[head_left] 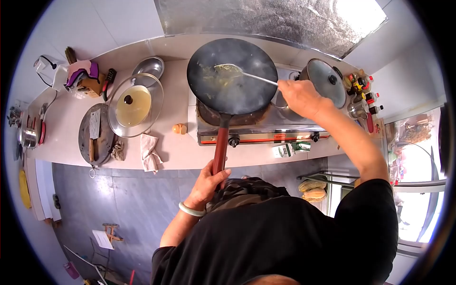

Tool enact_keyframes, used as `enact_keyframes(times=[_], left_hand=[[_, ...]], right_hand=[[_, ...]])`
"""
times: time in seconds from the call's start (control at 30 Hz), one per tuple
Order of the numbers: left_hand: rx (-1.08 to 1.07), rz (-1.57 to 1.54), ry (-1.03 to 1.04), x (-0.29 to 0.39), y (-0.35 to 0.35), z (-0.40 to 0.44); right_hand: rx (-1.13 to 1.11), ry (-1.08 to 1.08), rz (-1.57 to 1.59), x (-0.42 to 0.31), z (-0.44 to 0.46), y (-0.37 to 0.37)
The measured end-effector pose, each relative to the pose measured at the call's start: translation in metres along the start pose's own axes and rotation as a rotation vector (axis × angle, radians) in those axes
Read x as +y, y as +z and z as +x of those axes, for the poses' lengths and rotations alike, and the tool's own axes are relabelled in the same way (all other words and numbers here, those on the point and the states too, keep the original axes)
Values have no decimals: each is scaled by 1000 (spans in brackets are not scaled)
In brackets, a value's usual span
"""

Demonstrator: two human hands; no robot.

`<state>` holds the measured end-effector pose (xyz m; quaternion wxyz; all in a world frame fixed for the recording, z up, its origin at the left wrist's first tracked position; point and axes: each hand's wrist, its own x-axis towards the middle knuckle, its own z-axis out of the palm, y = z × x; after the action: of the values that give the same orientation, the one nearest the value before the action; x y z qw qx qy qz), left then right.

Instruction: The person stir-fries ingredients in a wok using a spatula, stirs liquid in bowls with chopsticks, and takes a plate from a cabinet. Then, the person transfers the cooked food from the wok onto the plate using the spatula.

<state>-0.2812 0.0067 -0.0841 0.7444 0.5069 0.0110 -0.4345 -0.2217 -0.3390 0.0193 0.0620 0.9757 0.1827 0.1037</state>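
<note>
A dark wok (199, 88) sits over the gas stove (285, 124), with steam rising from it. My left hand (207, 183) is wrapped round the wok's reddish-brown handle (221, 149), near its lower end. Above the stove, my right hand (304, 97) grips the end of a long metal ladle (259, 78). The ladle's head lies inside the wok, among small yellowish-green bits of food (221, 78); its exact shape is blurred by steam.
Right of the wok stands a lidded pot (323, 83), with several bottles (363, 83) beyond. On the left counter are a cleaver (94, 128) on a round chopping board (85, 126), a glass lid (159, 111) over a bowl, a cloth (149, 152) and eggs (179, 128).
</note>
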Motion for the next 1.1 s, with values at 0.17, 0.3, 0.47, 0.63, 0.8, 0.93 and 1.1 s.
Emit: enact_keyframes(times=[0.17,0.3,0.47,0.63,0.8,0.93,1.1], left_hand=[[-8,47,-46,5,1,-2],[-14,42,-54,7,0,-2],[-9,38,-51,7,1,-3],[-19,28,-59,7,1,-3],[-24,29,-46,6,1,-2],[-27,41,-62,7,1,-3],[-26,53,-61,5,1,-2]], right_hand=[[-109,382,164,43,14,-25],[-350,507,237,106,51,-12],[-364,253,241,98,130,8],[-318,112,311,62,151,-6],[-216,-177,140,34,109,-16],[-135,-230,125,37,69,-29],[-193,140,248,63,89,-44]])
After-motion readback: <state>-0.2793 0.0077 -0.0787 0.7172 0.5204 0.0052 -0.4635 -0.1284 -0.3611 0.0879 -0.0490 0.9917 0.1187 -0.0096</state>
